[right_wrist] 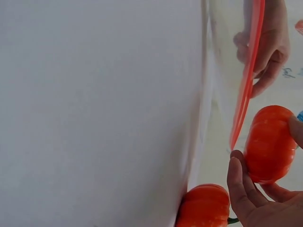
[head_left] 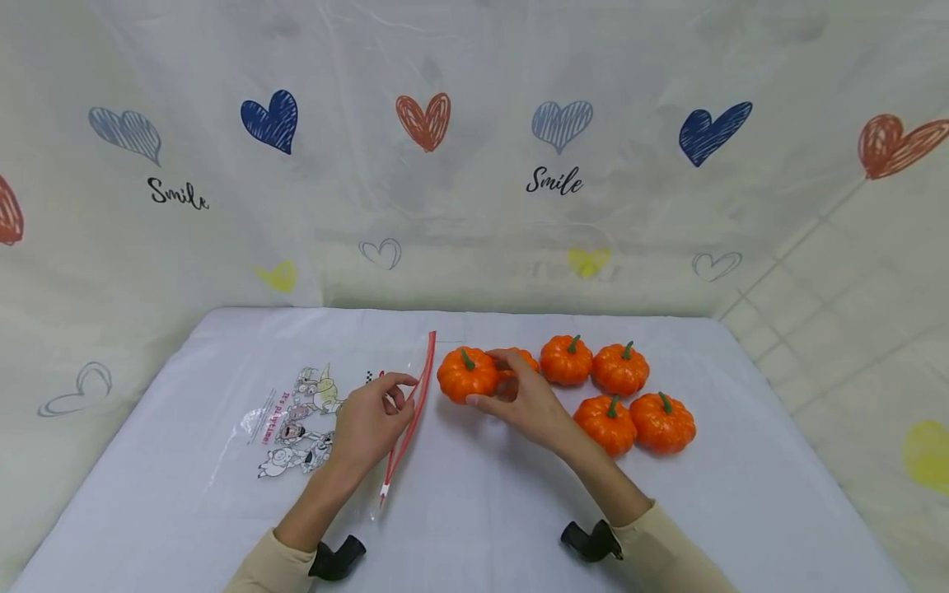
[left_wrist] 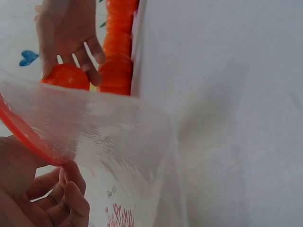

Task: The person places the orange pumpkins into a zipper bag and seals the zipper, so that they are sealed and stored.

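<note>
Orange and glossy, 1 pumpkin point(head_left: 467, 375) is in the right hand point(head_left: 530, 403), its grip spread to the fruit's width, thumb on the near side and fingers on the far side. It appears raised from the table point(head_left: 504, 527), just right of the red zip edge point(head_left: 428, 354) of a clear printed bag point(head_left: 296, 436). The left hand point(head_left: 374, 420) has a narrow grip, thumb and fingertip pinching that red zip edge.

Bringing the pumpkin to the bag's mouth looks like the step in hand. To do it well, the left hand should raise the upper film and draw it away from the lower, since thin plastic could cling or fold back. The right hand does best to hold the fruit by its sides, clear of the stem, which might catch on the rim.

Both forearms slant inward from the near side, so the hands nearly face each other; the left's remaining fingers are bent. 5 other pumpkins point(head_left: 621, 369) stand to the right, 1 partly hidden behind the right hand.
</note>
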`<state>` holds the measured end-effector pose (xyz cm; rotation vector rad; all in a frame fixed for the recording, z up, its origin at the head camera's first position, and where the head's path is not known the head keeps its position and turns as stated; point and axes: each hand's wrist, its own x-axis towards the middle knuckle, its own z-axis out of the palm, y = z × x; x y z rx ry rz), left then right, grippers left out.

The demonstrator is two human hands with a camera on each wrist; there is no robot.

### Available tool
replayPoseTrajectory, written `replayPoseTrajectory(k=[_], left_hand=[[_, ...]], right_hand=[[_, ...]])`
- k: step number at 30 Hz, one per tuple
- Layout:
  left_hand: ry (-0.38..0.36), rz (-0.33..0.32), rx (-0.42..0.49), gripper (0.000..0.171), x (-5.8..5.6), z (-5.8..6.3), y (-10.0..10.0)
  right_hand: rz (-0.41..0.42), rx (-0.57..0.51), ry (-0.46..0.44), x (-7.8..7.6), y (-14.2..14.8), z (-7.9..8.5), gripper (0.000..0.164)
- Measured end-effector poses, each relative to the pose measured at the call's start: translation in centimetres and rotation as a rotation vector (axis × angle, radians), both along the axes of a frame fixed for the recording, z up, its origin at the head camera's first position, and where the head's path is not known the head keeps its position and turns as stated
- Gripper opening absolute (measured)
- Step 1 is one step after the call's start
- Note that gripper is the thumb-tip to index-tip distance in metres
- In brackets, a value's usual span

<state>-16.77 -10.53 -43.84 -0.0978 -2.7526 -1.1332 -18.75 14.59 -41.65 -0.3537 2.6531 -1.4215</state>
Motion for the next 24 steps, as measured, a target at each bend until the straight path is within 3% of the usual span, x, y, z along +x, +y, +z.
replayPoseTrajectory(k=[24], left_hand=[[0.009,0.027,0.036,0.024,-0.1,0.0,0.1]], right_hand=[[0.007,-0.050,-0.059,-0.6,-1.7,0.0,0.077]])
